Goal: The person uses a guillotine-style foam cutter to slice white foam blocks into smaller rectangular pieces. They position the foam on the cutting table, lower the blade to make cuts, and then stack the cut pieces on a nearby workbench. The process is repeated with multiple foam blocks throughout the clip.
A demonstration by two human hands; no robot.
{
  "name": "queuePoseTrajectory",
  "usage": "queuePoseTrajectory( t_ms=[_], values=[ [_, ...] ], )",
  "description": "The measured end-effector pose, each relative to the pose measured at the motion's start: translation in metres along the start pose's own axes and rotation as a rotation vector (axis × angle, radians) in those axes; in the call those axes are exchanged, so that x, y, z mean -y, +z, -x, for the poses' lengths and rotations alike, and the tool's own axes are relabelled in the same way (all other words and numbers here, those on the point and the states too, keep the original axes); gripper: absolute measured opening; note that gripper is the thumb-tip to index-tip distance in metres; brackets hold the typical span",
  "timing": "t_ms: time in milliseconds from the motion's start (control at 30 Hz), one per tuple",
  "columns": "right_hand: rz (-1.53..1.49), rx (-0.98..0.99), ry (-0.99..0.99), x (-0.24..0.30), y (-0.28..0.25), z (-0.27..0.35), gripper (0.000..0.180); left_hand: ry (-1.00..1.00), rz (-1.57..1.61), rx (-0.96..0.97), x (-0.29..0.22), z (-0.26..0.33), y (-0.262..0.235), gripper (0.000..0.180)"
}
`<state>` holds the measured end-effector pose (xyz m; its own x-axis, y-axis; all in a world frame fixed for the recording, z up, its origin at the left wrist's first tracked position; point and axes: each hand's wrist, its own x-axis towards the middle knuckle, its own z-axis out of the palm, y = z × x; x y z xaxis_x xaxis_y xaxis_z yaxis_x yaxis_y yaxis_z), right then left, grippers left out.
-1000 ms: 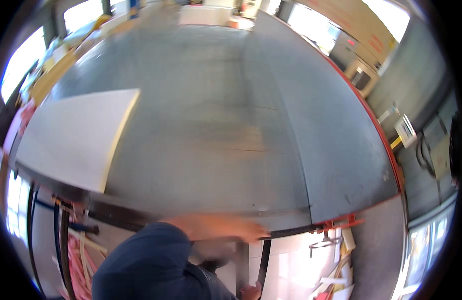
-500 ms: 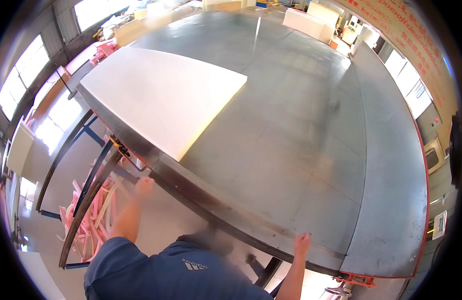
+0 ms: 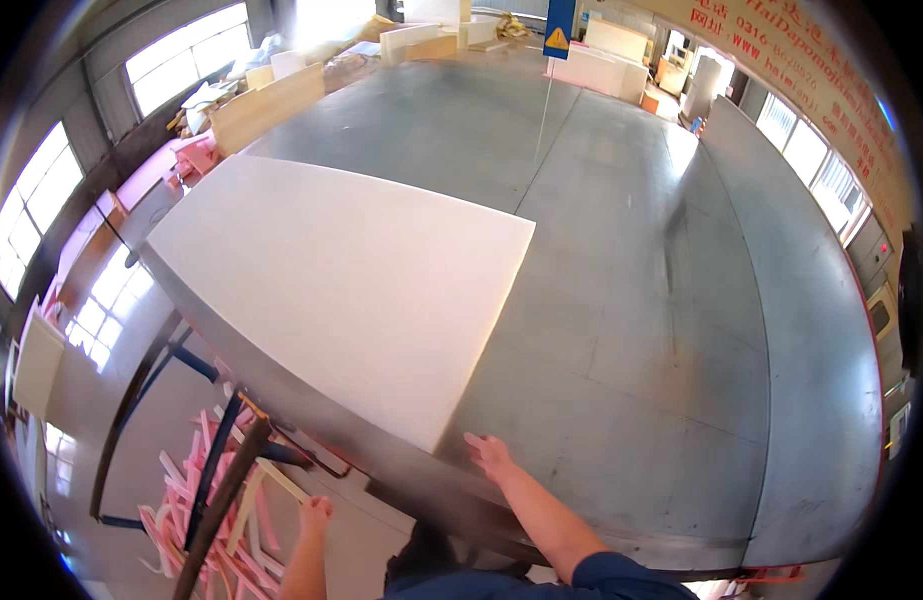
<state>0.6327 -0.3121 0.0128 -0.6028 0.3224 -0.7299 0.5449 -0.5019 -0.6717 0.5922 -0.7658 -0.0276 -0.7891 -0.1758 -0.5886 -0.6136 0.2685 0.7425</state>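
A large white foam sheet lies flat on the left part of a wide grey metal table. My right hand reaches over the table's near edge with its fingers partly stretched out. It holds nothing and is close to the sheet's near right corner, with a small gap between them. My left hand hangs lower, off the table, its fingers curled into a loose fist. Nothing shows clearly in it; a pale strip behind appears to end beside it.
Pink and cream foam offcuts lie heaped on the floor at the left, around a curved dark metal frame. Foam blocks stand along the far left side. A blue post with a warning sign rises behind the table.
My body has moved left along the table's edge. The right hand has come from the edge at the right to beside the sheet's corner, its fingers opening. The left hand is now lower.
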Motion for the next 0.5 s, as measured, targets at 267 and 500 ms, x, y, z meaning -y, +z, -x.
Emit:
queuePoseTrajectory(
  t_ms=[267, 500],
  values=[
    [-0.341, 0.054, -0.044, 0.070, 0.114, -0.023, 0.054, -0.020, 0.399, 0.102, -0.098, -0.072, -0.002, 0.022],
    [-0.225, -0.034, -0.411, 0.213, 0.025, 0.126, 0.035, -0.069, 0.968, 0.125, -0.258, -0.151, 0.035, 0.059]
  ],
)
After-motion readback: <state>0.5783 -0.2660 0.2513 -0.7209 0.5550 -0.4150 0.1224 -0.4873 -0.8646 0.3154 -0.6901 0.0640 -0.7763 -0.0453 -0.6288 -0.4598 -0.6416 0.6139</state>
